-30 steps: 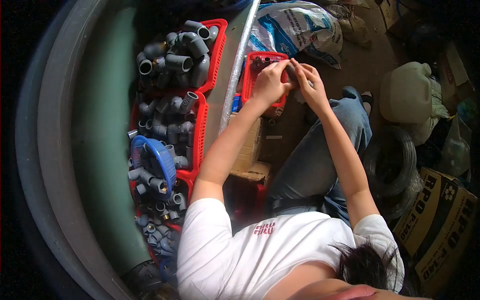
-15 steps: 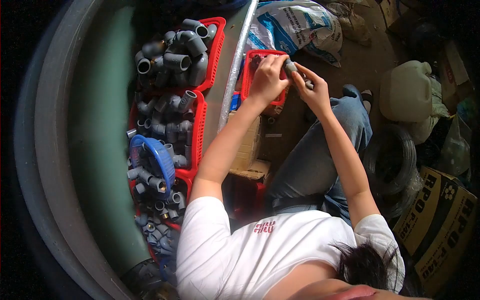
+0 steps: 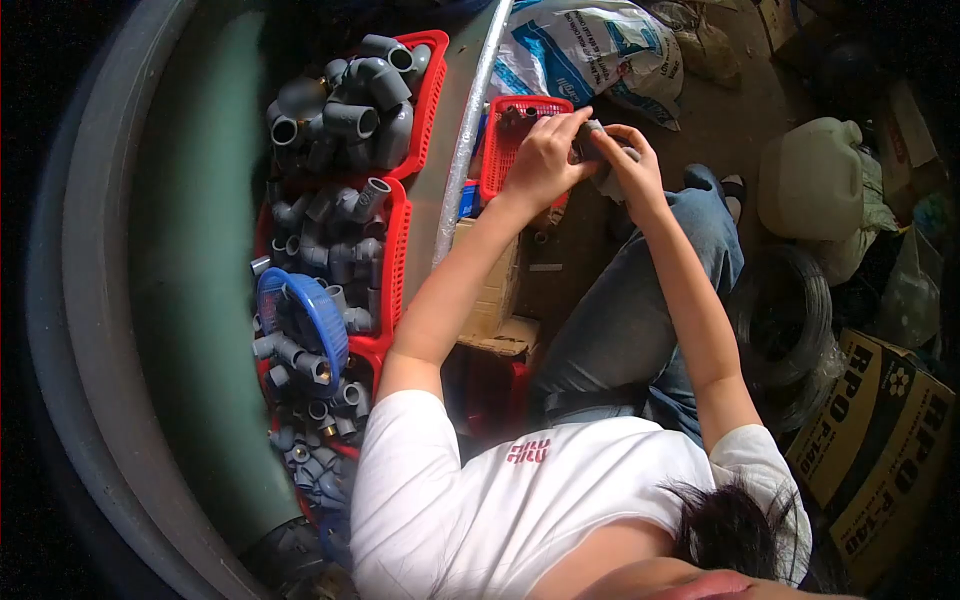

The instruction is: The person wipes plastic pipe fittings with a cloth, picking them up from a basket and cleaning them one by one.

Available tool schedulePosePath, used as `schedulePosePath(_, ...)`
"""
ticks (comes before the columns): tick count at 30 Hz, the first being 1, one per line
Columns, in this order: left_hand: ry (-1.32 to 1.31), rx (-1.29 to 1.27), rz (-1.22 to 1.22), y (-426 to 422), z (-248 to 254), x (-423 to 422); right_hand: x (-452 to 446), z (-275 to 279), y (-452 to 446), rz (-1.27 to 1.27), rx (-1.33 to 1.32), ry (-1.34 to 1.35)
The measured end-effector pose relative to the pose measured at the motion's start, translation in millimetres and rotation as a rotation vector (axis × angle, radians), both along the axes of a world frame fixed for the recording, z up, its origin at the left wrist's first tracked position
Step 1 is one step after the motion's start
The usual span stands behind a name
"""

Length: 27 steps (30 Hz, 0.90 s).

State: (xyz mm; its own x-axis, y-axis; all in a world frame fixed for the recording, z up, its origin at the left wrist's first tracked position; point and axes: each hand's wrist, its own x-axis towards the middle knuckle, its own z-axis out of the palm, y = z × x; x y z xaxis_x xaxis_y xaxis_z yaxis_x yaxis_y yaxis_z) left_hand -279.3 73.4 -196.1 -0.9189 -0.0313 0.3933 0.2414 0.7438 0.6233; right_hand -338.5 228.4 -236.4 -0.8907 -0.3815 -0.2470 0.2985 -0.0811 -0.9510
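Note:
Both hands meet above the floor beside the small red basket (image 3: 488, 172). My left hand (image 3: 545, 158) is closed, its fingers and thumb on a grey pipe fitting (image 3: 586, 148). My right hand (image 3: 634, 172) grips the same fitting from the other side. Fingers cover much of the fitting, so its exact shape cannot be made out. Below my right fingers a lighter grey piece (image 3: 607, 184) shows, either part of the fitting or something else. A few dark tube-like pieces (image 3: 520, 113) lie at the far end of the small red basket.
On the left, red baskets (image 3: 428, 110) hold many grey pipe elbows (image 3: 380, 84), with a blue bowl (image 3: 332, 325) on top. A cardboard box (image 3: 490, 290) stands under the small basket. A white sack (image 3: 600, 55), plastic jug (image 3: 812, 180), wire coil (image 3: 790, 310) and printed carton (image 3: 885, 450) lie around.
My hands have turned the fitting and shifted slightly right, staying together on it. More of the small basket's inside now shows.

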Motion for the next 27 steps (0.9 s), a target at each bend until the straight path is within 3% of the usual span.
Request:
schedulePosePath(4, -0.06, 0.294, -0.029, -0.2, 9.2, -3.1, -4.1, 20.4, 2.6, 0.024, -0.328, -0.325)
schedulePosePath(6, -0.104, 0.3, -0.009, -1.9, 7.3, -4.6, -5.8, 31.8, 4.0, 0.091, -0.423, -0.501)
schedulePosePath(8, -0.154, 0.365, 0.002, -5.0, 7.7, -4.2, -5.4, 27.3, 5.1, 0.103, -0.419, -0.439)
schedulePosePath(10, -0.173, 0.201, 0.09, -10.7, 9.8, -1.8, -4.5, 21.2, 5.4, 0.115, -0.415, -0.376)
schedulePosePath(14, -0.085, -0.181, 0.153, -20.4, -3.9, -1.3, 3.3, 17.1, 6.8, 0.129, -0.097, -0.027)
schedulePosePath(18, -0.025, -0.335, 0.069, 2.0, -3.0, 5.6, 2.3, 5.7, 0.4, 0.03, -0.026, 0.105)
schedulePosePath(24, 0.003, -0.286, 0.274, -4.6, -4.5, 0.3, 7.6, 19.3, 4.2, 0.14, 0.004, 0.08)
schedulePosePath(27, 0.052, -0.282, 0.259, -0.3, -3.8, 0.4, 6.9, 13.1, 0.7, 0.037, -0.062, 0.09)
